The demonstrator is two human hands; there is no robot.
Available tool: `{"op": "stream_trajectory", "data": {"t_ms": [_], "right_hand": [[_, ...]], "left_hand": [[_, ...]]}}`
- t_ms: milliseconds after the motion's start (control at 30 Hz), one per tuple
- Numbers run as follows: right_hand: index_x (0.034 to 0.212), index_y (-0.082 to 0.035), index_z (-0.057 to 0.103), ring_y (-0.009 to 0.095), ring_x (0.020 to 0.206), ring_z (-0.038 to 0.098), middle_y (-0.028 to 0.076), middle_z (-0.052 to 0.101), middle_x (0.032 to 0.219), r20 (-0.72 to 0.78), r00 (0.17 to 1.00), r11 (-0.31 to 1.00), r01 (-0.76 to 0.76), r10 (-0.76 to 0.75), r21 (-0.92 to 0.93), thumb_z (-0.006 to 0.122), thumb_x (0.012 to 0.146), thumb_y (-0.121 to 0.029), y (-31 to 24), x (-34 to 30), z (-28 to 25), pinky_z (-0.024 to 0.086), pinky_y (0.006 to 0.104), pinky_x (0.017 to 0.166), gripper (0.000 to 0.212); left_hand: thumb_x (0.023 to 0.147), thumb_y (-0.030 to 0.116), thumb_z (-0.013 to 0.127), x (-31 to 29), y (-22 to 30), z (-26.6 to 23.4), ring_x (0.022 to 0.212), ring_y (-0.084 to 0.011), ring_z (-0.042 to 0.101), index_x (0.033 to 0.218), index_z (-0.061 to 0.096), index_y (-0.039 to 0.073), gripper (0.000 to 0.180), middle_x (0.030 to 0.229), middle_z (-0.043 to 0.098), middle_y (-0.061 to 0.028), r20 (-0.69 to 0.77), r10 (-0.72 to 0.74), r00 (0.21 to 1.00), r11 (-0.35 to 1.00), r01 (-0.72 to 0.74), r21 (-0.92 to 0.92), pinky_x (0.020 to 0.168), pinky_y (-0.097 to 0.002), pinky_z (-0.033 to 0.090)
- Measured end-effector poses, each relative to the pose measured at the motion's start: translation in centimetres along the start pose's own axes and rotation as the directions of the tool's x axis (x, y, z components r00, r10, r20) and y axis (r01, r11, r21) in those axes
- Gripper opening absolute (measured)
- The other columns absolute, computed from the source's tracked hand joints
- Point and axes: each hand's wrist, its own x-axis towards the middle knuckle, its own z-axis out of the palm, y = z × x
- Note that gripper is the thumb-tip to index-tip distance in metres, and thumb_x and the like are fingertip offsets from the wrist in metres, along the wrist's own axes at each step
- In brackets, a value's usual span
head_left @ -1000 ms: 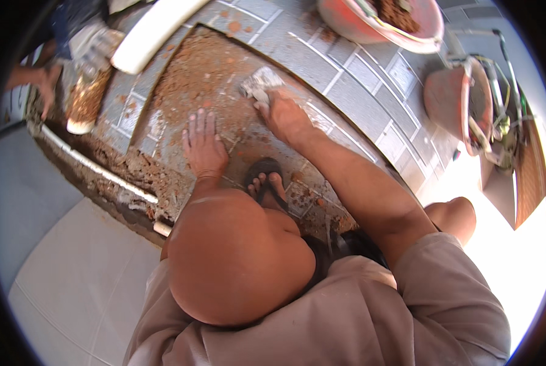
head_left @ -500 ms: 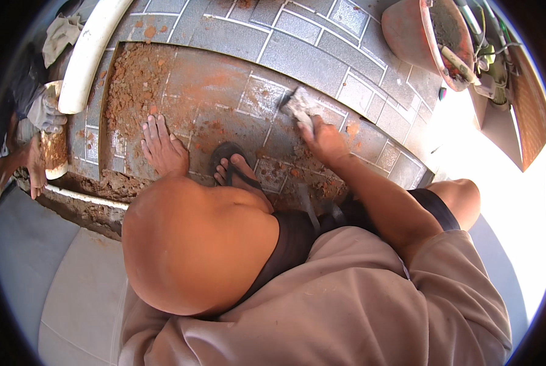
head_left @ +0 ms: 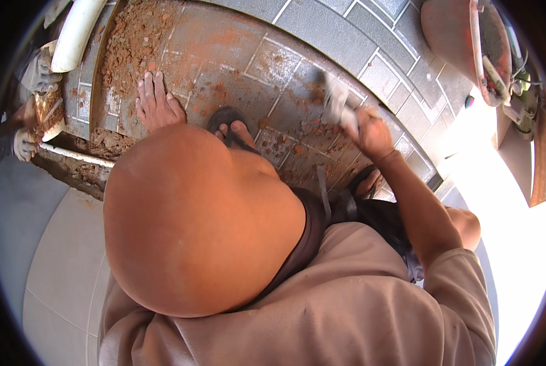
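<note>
My left hand [head_left: 157,104] lies flat on the dirty grey tile surface [head_left: 215,76], fingers spread, holding nothing. Loose brown soil [head_left: 126,46] is heaped just beyond it. My right hand [head_left: 373,134] is closed round a whitish, crusted, brush-like tool [head_left: 337,100] with a dark end; motion blurs it, so its exact kind is unclear. The tool's dark end is over the tiles near the raised edge of the paving. Small reddish crumbs [head_left: 316,128] lie scattered on the tiles to the left of that hand. My sandalled foot [head_left: 236,131] stands between my hands.
At the far left, another person's gloved hands [head_left: 38,73] are at a dirt-stained pipe piece [head_left: 50,113]. A white pipe [head_left: 78,36] lies nearby. An open trench [head_left: 71,174] holds a thin white pipe [head_left: 81,155]. A mortar-stained bucket [head_left: 450,43] stands at the far right.
My right hand and the tool have moved right and somewhat nearer to me. My left hand stays flat on the tiles. The view has shifted, and the other person's hands have changed position.
</note>
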Motion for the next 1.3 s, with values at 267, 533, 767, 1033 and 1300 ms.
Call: {"op": "stream_trajectory", "data": {"t_ms": [267,533,767,1033,1300], "right_hand": [[0.121,-0.004,0.061,0.048,0.088,0.072,0.028,0.072,0.092,-0.018,0.994,0.991,0.11,-0.112,-0.073,0.063,0.1,-0.058,0.6,0.0,0.0,0.059,0.0541,0.074,0.058],[0.128,-0.002,0.063,0.044,0.083,0.074,0.025,0.074,0.089,-0.051,0.983,0.983,0.17,-0.174,-0.074,0.059,0.102,-0.058,1.0,-0.3,0.8,0.059,0.0541,0.073,0.061],[0.131,-0.004,0.064,0.046,0.09,0.073,0.025,0.074,0.098,-0.091,0.992,0.996,0.093,-0.092,0.001,0.06,0.103,-0.052,0.7,-0.8,0.4,0.058,0.0535,0.08,0.057],[0.134,-0.005,0.063,0.049,0.083,0.072,0.029,0.072,0.083,-0.067,0.997,0.999,-0.024,0.027,0.037,0.057,0.103,-0.057,2.6,-1.8,1.0,0.057,0.0553,0.076,0.06],[0.138,-0.014,0.062,0.048,0.093,0.072,0.027,0.074,0.097,-0.024,1.0,0.999,-0.018,0.019,0.051,0.057,0.102,-0.06,2.0,-2.9,-1.1,0.057,0.0547,0.084,0.058]], "left_hand": [[0.101,0.025,0.047,-0.3,0.2,0.1,0.158,-0.0339,0.031,0.162,0.044,0.02,0.062,0.171,0.037,-0.0102,0.007,-0.009,1.0,1.0,0.008,0.011,0.125,-0.0585,0.022],[0.101,0.024,0.047,-0.2,0.3,0.1,0.158,-0.0334,0.031,0.162,0.044,0.019,0.062,0.171,0.037,-0.0105,0.019,-0.021,1.0,1.0,0.02,0.008,0.126,-0.0587,0.02],[0.103,0.027,0.041,0.0,0.4,0.1,0.159,-0.0332,0.028,0.163,0.042,0.019,0.061,0.171,0.035,-0.0096,0.026,-0.028,0.999,1.0,0.028,0.015,0.127,-0.0573,0.019],[0.104,0.029,0.04,-0.4,0.6,0.3,0.16,-0.0331,0.028,0.163,0.042,0.019,0.06,0.171,0.035,-0.0098,0.019,-0.017,1.0,1.0,0.017,0.006,0.127,-0.0582,0.019],[0.104,0.028,0.04,-0.1,0.2,0.3,0.159,-0.0333,0.028,0.163,0.042,0.018,0.06,0.172,0.035,-0.0093,0.013,-0.01,1.0,1.0,0.01,0.016,0.127,-0.0581,0.02]]}}
